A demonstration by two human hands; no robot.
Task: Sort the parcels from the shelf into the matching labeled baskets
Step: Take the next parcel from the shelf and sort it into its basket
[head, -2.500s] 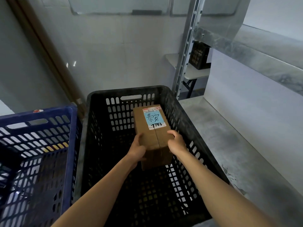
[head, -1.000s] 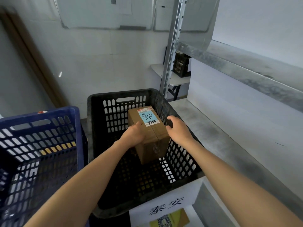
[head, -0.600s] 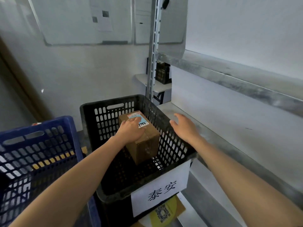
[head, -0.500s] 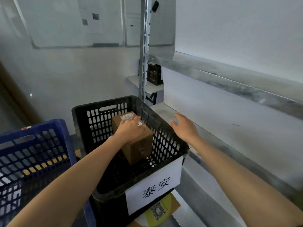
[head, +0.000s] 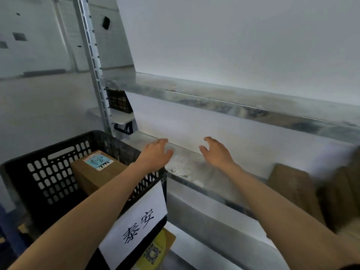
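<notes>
— Hands first: left hand (head: 155, 153) and right hand (head: 216, 154) hover side by side over the shelf (head: 187, 169), fingers loosely spread, nothing in either.
— And the box (head: 95, 176)?
— Nearest us, lying in the black basket (head: 48, 151), the left forearm crossing over the rim. Nobody touches it.
— What's next?
— Brown parcels (head: 292, 190) along that same shelf, off to the right of both hands. They're blurred, so I can't tell their labels, their number or which way they lie. The right hand is nearer, so I'd guess a sideways reach, not a forward one.
</notes>
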